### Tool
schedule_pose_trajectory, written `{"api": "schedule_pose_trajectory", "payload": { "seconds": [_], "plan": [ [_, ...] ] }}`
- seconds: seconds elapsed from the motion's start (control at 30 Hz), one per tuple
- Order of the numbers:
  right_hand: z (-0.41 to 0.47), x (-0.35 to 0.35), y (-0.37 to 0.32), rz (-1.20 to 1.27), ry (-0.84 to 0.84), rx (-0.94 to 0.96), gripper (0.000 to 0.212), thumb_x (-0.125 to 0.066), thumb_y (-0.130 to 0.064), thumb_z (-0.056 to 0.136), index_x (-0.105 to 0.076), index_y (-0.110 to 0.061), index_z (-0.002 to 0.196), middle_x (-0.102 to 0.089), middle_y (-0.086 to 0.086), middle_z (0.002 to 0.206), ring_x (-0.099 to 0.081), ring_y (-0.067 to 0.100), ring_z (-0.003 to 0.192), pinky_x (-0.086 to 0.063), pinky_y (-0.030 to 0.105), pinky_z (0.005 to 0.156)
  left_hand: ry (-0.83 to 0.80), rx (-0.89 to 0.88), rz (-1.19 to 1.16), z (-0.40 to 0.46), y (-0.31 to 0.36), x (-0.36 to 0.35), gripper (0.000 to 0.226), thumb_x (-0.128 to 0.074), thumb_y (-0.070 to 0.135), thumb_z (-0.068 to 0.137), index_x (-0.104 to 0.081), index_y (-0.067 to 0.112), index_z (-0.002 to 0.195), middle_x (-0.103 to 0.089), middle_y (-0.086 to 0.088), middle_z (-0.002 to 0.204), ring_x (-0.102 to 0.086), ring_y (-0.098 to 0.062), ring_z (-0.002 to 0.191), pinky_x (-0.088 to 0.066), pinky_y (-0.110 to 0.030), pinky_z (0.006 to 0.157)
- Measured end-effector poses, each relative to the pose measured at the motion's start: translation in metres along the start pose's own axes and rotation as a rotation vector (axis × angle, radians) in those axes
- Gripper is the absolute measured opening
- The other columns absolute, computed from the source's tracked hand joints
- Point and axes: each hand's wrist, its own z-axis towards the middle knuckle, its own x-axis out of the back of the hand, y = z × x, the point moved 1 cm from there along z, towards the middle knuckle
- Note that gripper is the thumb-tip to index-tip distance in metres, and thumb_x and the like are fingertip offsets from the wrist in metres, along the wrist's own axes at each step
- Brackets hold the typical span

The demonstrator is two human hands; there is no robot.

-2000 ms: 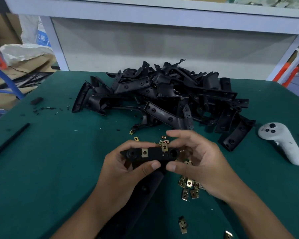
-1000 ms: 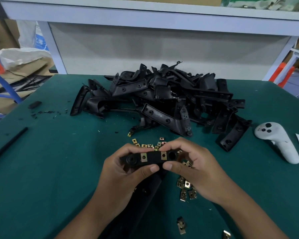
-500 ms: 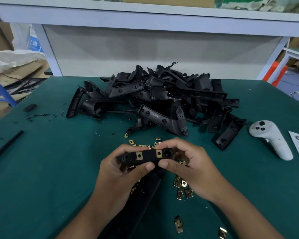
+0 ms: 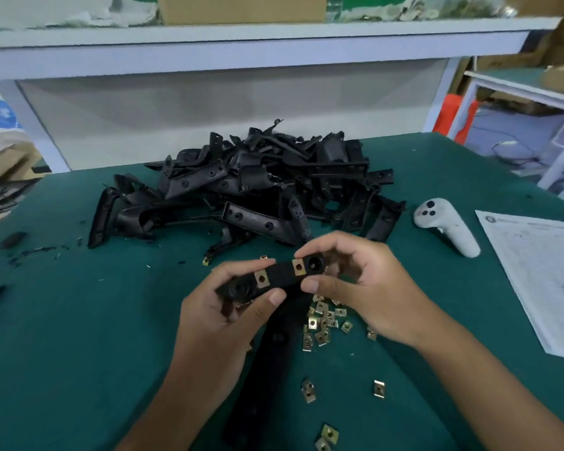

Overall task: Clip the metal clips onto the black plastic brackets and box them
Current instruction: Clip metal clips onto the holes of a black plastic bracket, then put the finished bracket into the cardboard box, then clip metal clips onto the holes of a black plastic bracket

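Hands met over the middle of the green table (image 4: 79, 320) in the head view, both gripping one black plastic bracket (image 4: 279, 276) held just above the cloth. The left hand (image 4: 219, 320) curled round the bracket's left end, its thumb pressed along the near edge and its fingers wrapped over the far side. The right hand (image 4: 362, 288) pinched the right end between thumb below and forefinger above, the other fingers loosely bent behind. Two brass-coloured metal clips sat on the bracket's upper face: one (image 4: 262, 278) toward the left hand, the other (image 4: 299, 267) close to the right thumb, beside a round hole at that end. The bracket's long body ran down and toward the camera between the forearms. Loose metal clips (image 4: 323, 323) lay scattered on the cloth just under and near the right hand, with a few more (image 4: 308, 390) nearer the camera. A pile of black brackets (image 4: 258, 187) lay heaped farther back on the table, well apart from the hands. A white handheld controller (image 4: 446, 226) rested to the right of the pile, and a printed sheet of paper (image 4: 541, 271) lay at the right edge. Black plastic scraps (image 4: 36, 252) dotted the cloth at the left. A white shelf (image 4: 241, 43) crossed the top, carrying a cardboard box (image 4: 241, 8).
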Motion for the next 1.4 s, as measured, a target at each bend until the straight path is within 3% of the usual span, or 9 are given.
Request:
{"api": "schedule_pose_trajectory", "payload": {
  "seconds": [0.23, 0.33, 0.53, 0.7, 0.83, 0.97, 1.13, 1.27, 1.4],
  "plan": [
    [-0.107, 0.063, -0.028, -0.094, 0.387, 0.047, 0.025, -0.077, -0.034, 0.086, -0.069, -0.044, 0.108, -0.071, -0.013, 0.101, -0.065, 0.014, 0.090, -0.052, 0.042, 0.082, -0.307, -0.128, 0.051, -0.021, 0.029, -0.095, 0.019, -0.076, 0.047, 0.077, -0.073, 0.047, 0.096, -0.075, 0.020, 0.094, -0.071, 0.003, 0.084, -0.052, -0.008, 0.066],
    [-0.177, 0.101, -0.041, -0.141, 0.592, 0.026, 0.028, -0.079, -0.036, 0.083, -0.070, -0.044, 0.109, -0.071, -0.015, 0.102, -0.065, 0.007, 0.094, -0.053, 0.032, 0.083, -0.500, -0.147, -0.002, -0.049, 0.032, -0.161, 0.021, -0.073, 0.042, 0.078, -0.070, 0.047, 0.099, -0.074, 0.021, 0.095, -0.071, 0.003, 0.086, -0.051, -0.007, 0.069],
    [-0.321, 0.158, -0.065, -0.400, 0.982, -0.149, 0.028, -0.074, -0.035, 0.091, -0.067, -0.029, 0.118, -0.073, -0.002, 0.117, -0.067, 0.017, 0.110, -0.052, 0.027, 0.092, -0.959, -0.105, 0.041, -0.116, 0.026, -0.267, 0.044, -0.075, 0.044, 0.084, -0.054, 0.050, 0.123, -0.064, 0.027, 0.122, -0.059, 0.008, 0.114, -0.048, -0.022, 0.095],
    [-0.375, 0.178, -0.066, -0.558, 1.300, -0.293, 0.009, -0.068, -0.028, 0.092, -0.072, -0.026, 0.100, -0.074, -0.001, 0.101, -0.066, 0.003, 0.092, -0.051, 0.014, 0.080, -0.960, -0.142, 0.117, -0.114, 0.025, -0.267, 0.048, -0.063, 0.059, 0.086, -0.048, 0.045, 0.129, -0.061, 0.031, 0.121, -0.057, 0.009, 0.114, -0.042, -0.011, 0.094],
    [-0.352, 0.167, -0.037, -0.453, 1.197, -0.347, 0.022, -0.063, -0.049, 0.088, -0.074, -0.030, 0.094, -0.075, -0.004, 0.096, -0.068, 0.003, 0.085, -0.051, 0.010, 0.069, -0.868, -0.133, 0.205, -0.091, 0.021, -0.231, 0.021, -0.068, 0.039, 0.092, -0.063, 0.036, 0.112, -0.070, 0.026, 0.105, -0.065, 0.003, 0.102, -0.046, -0.011, 0.081],
    [-0.279, 0.140, 0.005, -0.367, 0.923, -0.368, 0.070, -0.059, -0.085, 0.076, -0.072, -0.018, 0.094, -0.074, -0.001, 0.084, -0.070, 0.013, 0.079, -0.050, 0.013, 0.069, -0.695, -0.171, 0.399, -0.056, 0.005, -0.164, 0.015, -0.058, 0.043, 0.098, -0.067, 0.033, 0.101, -0.069, 0.023, 0.099, -0.062, 0.006, 0.098, -0.043, -0.007, 0.076],
    [-0.143, 0.078, 0.014, -0.328, 0.502, -0.283, 0.051, -0.046, -0.067, 0.095, -0.068, -0.021, 0.083, -0.073, -0.006, 0.090, -0.069, 0.003, 0.092, -0.046, 0.006, 0.075, -0.291, -0.142, 0.570, -0.010, -0.013, -0.044, 0.043, -0.034, 0.061, 0.100, -0.071, 0.040, 0.096, -0.068, 0.032, 0.100, -0.064, 0.010, 0.095, -0.046, -0.007, 0.077],
    [-0.040, 0.029, 0.019, -0.442, 0.210, -0.164, 0.013, -0.055, -0.046, 0.100, -0.067, -0.041, 0.100, -0.068, -0.024, 0.100, -0.061, -0.004, 0.097, -0.043, 0.010, 0.078, 0.067, -0.104, 0.703, 0.004, -0.035, 0.031, 0.040, -0.032, 0.061, 0.098, -0.067, 0.043, 0.088, -0.067, 0.032, 0.095, -0.063, 0.009, 0.092, -0.042, -0.010, 0.070],
    [0.052, -0.018, 0.044, -0.704, 0.009, -0.104, 0.047, -0.060, -0.046, 0.099, -0.042, -0.036, 0.141, -0.041, -0.018, 0.139, -0.038, 0.004, 0.126, -0.042, 0.030, 0.103, 0.315, -0.082, 0.665, 0.011, -0.054, 0.057, 0.045, -0.028, 0.059, 0.096, -0.063, 0.037, 0.080, -0.068, 0.022, 0.083, -0.062, 0.005, 0.085, -0.043, -0.024, 0.068]
  ]
}}
